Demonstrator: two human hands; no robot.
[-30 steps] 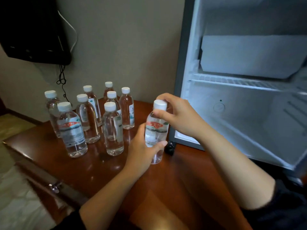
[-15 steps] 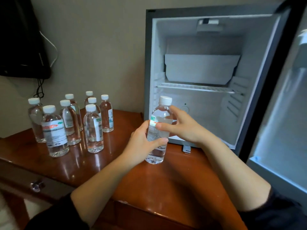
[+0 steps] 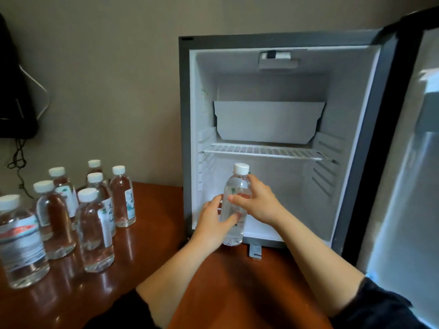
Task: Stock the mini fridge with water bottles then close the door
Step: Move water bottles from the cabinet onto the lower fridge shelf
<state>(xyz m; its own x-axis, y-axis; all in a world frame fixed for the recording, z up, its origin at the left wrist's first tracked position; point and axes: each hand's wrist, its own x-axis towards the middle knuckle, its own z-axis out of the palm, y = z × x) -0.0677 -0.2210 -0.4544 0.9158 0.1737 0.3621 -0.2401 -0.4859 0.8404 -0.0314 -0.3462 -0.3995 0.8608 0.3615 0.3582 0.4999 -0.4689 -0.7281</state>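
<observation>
left hand (image 3: pixel 211 225) and right hand (image 3: pixel 260 206) are gripping the bottle (image 3: pixel 237 186) with curled fingers, best keeping it upright while sliding deep into the fridge (image 3: pixel 184 138).

Bottle at fridge mouth (image 3: pixel 237 186) showing clear, white cap (image 3: pixel 241 168) topping it, small green mark showing on it. Table bottles (image 3: pixel 95 233) also reading clear under white caps; nearest bottle (image 3: pixel 21 248) wearing white label with red band. Table (image 3: pixel 154 233) glowing glossy reddish-brown. Fridge frame (image 3: pixel 184 115) showing dark grey, fridge interior (image 3: pixel 280 193) looking white, wire shelf (image 3: pixel 261 151) running white bars. Wall (image 3: pixel 107 79) reading beige. Sleeves (image 3: pixel 380 305) showing black. Wall-mounted box (image 3: pixel 14 103) looking black, white cable (image 3: pixel 45 96) and black cable (image 3: pixel 20 160) hanging beside it.
</observation>
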